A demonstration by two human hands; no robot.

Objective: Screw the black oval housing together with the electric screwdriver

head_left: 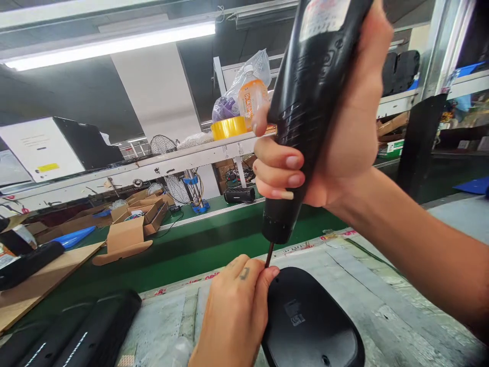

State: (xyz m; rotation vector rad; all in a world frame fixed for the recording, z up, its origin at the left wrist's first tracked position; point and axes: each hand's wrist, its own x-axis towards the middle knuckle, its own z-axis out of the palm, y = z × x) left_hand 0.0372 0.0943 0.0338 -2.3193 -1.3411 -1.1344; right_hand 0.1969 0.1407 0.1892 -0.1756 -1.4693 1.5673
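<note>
My right hand [344,127] is wrapped round a black electric screwdriver [305,112], which points down at a slant. Its thin bit [269,255] reaches the upper left edge of a black rounded plastic housing [305,321] on the worktop. My left hand [237,306] lies at the housing's left side, thumb and fingers closed together around the bit's lower end. The bit's tip and whatever those fingers pinch are hidden. A hole shows near the housing's lower edge.
Black housings [87,331] stand at the lower left. Behind the grey worktop [164,326] runs a green belt [183,250]. Beyond are an open cardboard box [126,234], a black speaker [239,195] and a shelf with yellow tape [229,128] and a bottle [252,97].
</note>
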